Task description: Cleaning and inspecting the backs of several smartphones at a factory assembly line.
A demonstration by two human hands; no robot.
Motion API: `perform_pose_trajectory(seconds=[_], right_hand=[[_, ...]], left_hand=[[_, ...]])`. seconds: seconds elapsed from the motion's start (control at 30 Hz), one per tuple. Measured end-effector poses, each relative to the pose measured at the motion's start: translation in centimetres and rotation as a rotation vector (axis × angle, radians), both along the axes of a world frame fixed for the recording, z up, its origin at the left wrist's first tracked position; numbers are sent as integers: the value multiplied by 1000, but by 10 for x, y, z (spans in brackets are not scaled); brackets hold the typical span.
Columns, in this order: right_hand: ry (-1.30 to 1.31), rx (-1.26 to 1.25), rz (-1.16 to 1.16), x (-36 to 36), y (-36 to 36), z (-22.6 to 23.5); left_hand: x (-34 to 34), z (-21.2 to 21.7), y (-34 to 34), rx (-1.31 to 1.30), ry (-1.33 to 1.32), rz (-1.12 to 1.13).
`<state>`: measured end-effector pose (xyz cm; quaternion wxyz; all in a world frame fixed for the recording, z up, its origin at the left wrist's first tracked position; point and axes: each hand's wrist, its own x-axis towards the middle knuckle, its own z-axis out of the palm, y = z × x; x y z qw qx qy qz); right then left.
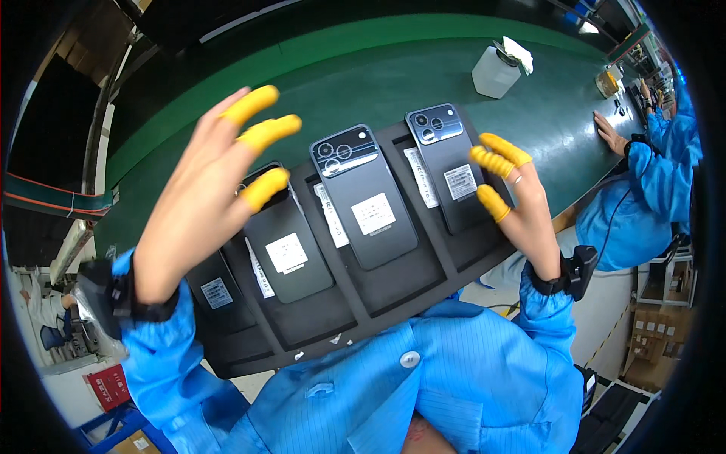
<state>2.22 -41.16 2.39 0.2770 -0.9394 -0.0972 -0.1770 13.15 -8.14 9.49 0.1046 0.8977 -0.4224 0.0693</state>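
A black foam tray [393, 291] lies in front of me at the edge of a green belt, with several dark phones lying back-up in its slots. My left hand [204, 200] hovers open above the left phone [283, 246], its fingers spread and capped with yellow finger cots. My right hand [518, 197] is open too, fingertips in yellow cots, at the right edge of the tray beside the right phone [448, 166]. The middle phone [363, 197] lies between the hands, untouched. Another phone [219, 291] lies partly under my left wrist. Both wrists wear black straps.
The green conveyor belt [363, 83] runs behind the tray. A white plastic bottle with a cloth [499, 69] stands on it at the far right. A co-worker in a blue coat [658, 174] sits at the right, a hand on the belt. Cardboard boxes [654, 340] stand lower right.
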Motion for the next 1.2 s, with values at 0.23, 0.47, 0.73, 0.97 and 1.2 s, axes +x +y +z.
perform_pose_trajectory(seconds=[0.23,0.47,0.73,0.97,1.2], right_hand=[[208,916,49,0,-23,-50],[163,166,99,-11,16,-38],[140,107,79,-10,22,-39],[115,122,89,-11,22,-39],[108,115,79,-11,22,-39]], left_hand=[[33,-29,-70,-29,30,-96],[45,-69,-137,2,72,-133],[54,-81,-161,10,128,-83],[40,-79,-165,102,21,-3],[50,-79,-163,-197,72,-87]])
